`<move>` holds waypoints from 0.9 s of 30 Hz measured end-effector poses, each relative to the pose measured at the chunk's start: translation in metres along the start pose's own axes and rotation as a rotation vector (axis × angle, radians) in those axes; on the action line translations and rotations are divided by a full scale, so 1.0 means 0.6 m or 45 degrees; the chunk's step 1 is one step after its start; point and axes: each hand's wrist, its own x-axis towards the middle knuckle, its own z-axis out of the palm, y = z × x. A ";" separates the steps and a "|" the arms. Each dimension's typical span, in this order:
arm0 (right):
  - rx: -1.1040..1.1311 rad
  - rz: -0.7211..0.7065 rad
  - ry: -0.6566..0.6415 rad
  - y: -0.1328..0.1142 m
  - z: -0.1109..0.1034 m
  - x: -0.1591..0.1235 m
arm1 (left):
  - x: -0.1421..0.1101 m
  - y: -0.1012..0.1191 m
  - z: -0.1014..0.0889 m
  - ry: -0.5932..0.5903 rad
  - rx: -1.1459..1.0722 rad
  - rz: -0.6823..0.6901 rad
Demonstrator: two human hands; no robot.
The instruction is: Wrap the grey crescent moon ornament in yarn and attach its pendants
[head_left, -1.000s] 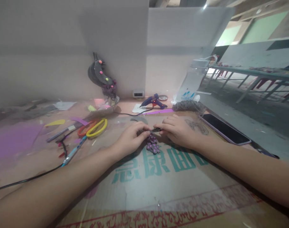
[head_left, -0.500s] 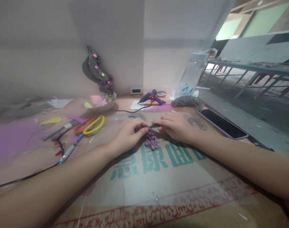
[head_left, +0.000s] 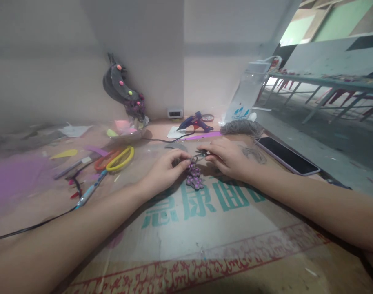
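Observation:
A small purple and grey grape-like cluster [head_left: 194, 179] hangs below my left hand [head_left: 173, 165], whose thumb and fingers pinch its top end. My right hand [head_left: 225, 158] is just to the right, closed on a small dark grey piece [head_left: 201, 153] that looks like a leaf. A thin grey strand seems to run between that piece and the cluster's top. Both hands are low over the printed cardboard [head_left: 198, 228]. A grey length of yarn [head_left: 254, 155] lies beyond my right wrist.
A glue gun [head_left: 195, 122] with a glowing red light stands at the back, its cord running left. Scissors [head_left: 121, 159], a blue pen [head_left: 93, 190] and a bowl [head_left: 127, 136] of scraps are at left. A phone [head_left: 289, 156] and grey yarn bundle [head_left: 241, 127] lie at right.
My hands have drawn slightly apart, and more of the grey strand and leaf-like piece shows between them. The view has shifted a little.

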 end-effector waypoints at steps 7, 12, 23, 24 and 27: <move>0.036 0.082 0.039 0.001 0.001 -0.001 | 0.003 0.005 0.001 0.066 0.003 -0.075; -0.027 -0.015 -0.008 -0.011 -0.005 0.002 | 0.004 0.008 0.001 0.098 -0.064 -0.189; 0.021 0.508 -0.024 0.029 0.015 0.005 | 0.002 0.012 0.001 0.063 -0.051 -0.190; -0.027 0.491 -0.049 0.038 0.021 0.005 | 0.002 0.011 0.001 0.056 -0.051 -0.184; -0.109 0.358 -0.097 0.062 0.034 0.007 | 0.002 0.008 0.002 0.046 -0.014 -0.170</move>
